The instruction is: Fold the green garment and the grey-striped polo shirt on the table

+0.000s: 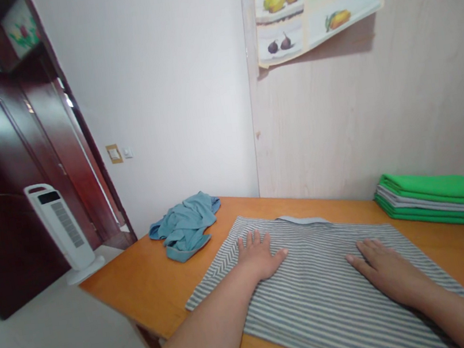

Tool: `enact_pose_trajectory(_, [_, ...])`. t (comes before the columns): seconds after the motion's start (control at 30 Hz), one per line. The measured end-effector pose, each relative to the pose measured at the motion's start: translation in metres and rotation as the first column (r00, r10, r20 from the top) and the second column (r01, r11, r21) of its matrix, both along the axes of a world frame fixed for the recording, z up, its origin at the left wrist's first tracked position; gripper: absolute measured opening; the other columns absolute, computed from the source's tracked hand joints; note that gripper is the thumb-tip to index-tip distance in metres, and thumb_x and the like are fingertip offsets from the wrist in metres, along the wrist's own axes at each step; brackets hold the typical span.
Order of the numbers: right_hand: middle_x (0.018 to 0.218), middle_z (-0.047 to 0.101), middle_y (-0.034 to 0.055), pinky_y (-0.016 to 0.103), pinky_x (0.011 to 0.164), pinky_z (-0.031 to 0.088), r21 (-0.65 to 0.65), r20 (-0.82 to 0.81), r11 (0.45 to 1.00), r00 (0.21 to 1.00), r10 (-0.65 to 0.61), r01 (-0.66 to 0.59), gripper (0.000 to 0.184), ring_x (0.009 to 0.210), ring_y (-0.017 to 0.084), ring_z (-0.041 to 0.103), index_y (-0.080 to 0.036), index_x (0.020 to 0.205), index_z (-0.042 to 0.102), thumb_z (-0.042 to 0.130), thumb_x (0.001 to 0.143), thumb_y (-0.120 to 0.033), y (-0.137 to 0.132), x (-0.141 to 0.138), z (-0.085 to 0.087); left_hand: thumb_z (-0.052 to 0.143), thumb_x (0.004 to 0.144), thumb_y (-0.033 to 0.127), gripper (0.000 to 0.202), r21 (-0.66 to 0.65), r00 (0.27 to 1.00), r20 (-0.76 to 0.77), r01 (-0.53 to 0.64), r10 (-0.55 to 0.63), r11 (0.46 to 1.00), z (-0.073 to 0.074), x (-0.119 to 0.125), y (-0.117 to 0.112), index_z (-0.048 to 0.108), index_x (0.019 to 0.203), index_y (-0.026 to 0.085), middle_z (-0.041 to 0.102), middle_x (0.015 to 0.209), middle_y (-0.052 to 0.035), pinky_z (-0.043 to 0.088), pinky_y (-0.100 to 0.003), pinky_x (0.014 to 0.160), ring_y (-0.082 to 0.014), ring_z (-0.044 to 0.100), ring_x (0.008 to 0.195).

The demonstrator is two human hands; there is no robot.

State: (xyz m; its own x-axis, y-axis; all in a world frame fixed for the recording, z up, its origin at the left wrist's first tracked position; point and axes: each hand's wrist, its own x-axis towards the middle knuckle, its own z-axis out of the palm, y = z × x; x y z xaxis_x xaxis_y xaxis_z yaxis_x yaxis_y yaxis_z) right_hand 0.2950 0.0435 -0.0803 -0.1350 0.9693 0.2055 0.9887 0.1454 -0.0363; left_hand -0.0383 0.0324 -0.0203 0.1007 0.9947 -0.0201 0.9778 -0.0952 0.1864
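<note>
A grey-and-white striped shirt (pixel 313 284) lies spread flat on the wooden table, its pale neckband at the far edge. My left hand (pixel 261 255) rests palm down on the shirt's left part, fingers spread and thumb pointing right. On the right part, my right hand (pixel 385 267) also lies flat, fingers stretched out and pointing up and left. Neither hand grips the cloth. Part of the shirt's right side is hidden under my right forearm.
A crumpled blue-green garment (pixel 189 224) lies at the table's back left. Folded green and grey cloths (pixel 436 198) are stacked at the back right. The orange-brown table (pixel 143 277) meets the wall behind. A white tower fan (pixel 65 228) stands on the floor by the dark door.
</note>
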Motion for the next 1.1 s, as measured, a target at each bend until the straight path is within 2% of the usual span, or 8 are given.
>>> enact_pose_trajectory(0.23, [0.152,0.043,0.0224,0.053,0.115,0.029,-0.006,-0.040,1.000,0.999,-0.014,0.014,0.076,0.145,0.037,0.030,-0.003,0.143,0.047,0.029,0.095,-0.058,-0.002,-0.012,0.006,0.015,0.085,0.083,0.094,-0.022,0.998,-0.053,-0.031,0.030,0.999,0.013,0.001,0.006,0.029,0.154,0.021,0.021,0.163,-0.0155,0.016,-0.063,0.115,-0.0389,0.016,0.149])
enact_pose_trajectory(0.4, [0.152,0.042,0.0218,0.051,0.116,0.027,-0.019,-0.051,0.999,0.998,-0.035,0.034,0.075,0.146,0.036,0.028,-0.003,0.144,0.046,0.029,0.096,-0.057,-0.005,-0.017,0.012,0.016,0.095,0.067,0.080,0.150,0.991,-0.128,-0.006,0.025,0.989,0.022,0.001,0.029,0.037,0.149,0.011,0.029,0.159,-0.0195,0.022,-0.053,0.116,-0.0343,0.022,0.148])
enact_pose_trajectory(0.63, [0.155,0.038,0.0211,0.050,0.117,0.024,-0.039,-0.070,0.998,0.996,-0.050,0.047,0.077,0.146,0.035,0.028,-0.003,0.147,0.043,0.028,0.096,-0.059,-0.006,-0.021,0.016,0.015,0.092,0.073,0.089,0.057,0.990,-0.139,0.017,-0.009,0.998,0.007,-0.010,0.039,0.031,0.153,0.010,0.024,0.161,-0.0191,0.020,-0.050,0.118,-0.0332,0.020,0.149])
enact_pose_trajectory(0.77, [0.155,0.037,0.0213,0.050,0.118,0.023,-0.054,-0.083,0.997,0.995,-0.062,0.058,0.079,0.147,0.036,0.026,-0.003,0.148,0.042,0.027,0.096,-0.060,-0.006,-0.024,0.017,0.016,0.091,0.075,0.091,0.027,0.988,-0.154,-0.011,0.016,1.000,0.009,-0.009,0.042,0.032,0.153,0.011,0.024,0.161,-0.0196,0.021,-0.053,0.116,-0.0347,0.020,0.149])
enact_pose_trajectory(0.87, [0.156,0.036,0.0213,0.051,0.118,0.021,-0.058,-0.100,0.996,0.992,-0.070,0.065,0.078,0.148,0.035,0.025,-0.004,0.148,0.042,0.028,0.096,-0.060,-0.006,-0.025,0.018,0.014,0.094,0.070,0.084,0.065,0.986,-0.164,0.005,0.006,0.998,0.018,0.005,0.045,0.038,0.148,0.010,0.031,0.158,-0.0218,0.024,-0.056,0.114,-0.0360,0.024,0.147])
enact_pose_trajectory(0.93, [0.156,0.035,0.0210,0.051,0.118,0.020,-0.062,-0.112,0.996,0.991,-0.076,0.069,0.078,0.148,0.035,0.024,-0.004,0.148,0.041,0.029,0.096,-0.060,-0.007,-0.026,0.019,0.011,0.097,0.064,0.077,0.103,0.986,-0.164,0.054,-0.037,0.993,0.022,0.022,0.046,0.038,0.147,0.012,0.033,0.157,-0.0191,0.024,-0.052,0.115,-0.0319,0.025,0.147])
enact_pose_trajectory(1.0, [0.157,0.035,0.0205,0.050,0.118,0.020,-0.069,-0.116,0.995,0.990,-0.080,0.073,0.078,0.148,0.035,0.024,-0.004,0.149,0.041,0.029,0.096,-0.060,-0.008,-0.027,0.021,0.009,0.098,0.060,0.073,0.130,0.983,-0.156,0.118,-0.098,0.984,0.023,0.041,0.047,0.035,0.149,0.013,0.030,0.160,-0.0151,0.024,-0.047,0.117,-0.0275,0.023,0.148])
enact_pose_trajectory(1.1, [0.157,0.034,0.0201,0.051,0.118,0.019,-0.083,-0.115,0.994,0.990,-0.083,0.074,0.078,0.148,0.035,0.024,-0.004,0.149,0.040,0.029,0.096,-0.060,-0.010,-0.029,0.024,0.007,0.098,0.059,0.075,0.163,0.975,-0.121,0.206,-0.188,0.965,0.019,0.068,0.047,0.029,0.153,0.012,0.023,0.162,-0.0140,0.020,-0.047,0.119,-0.0268,0.018,0.150])
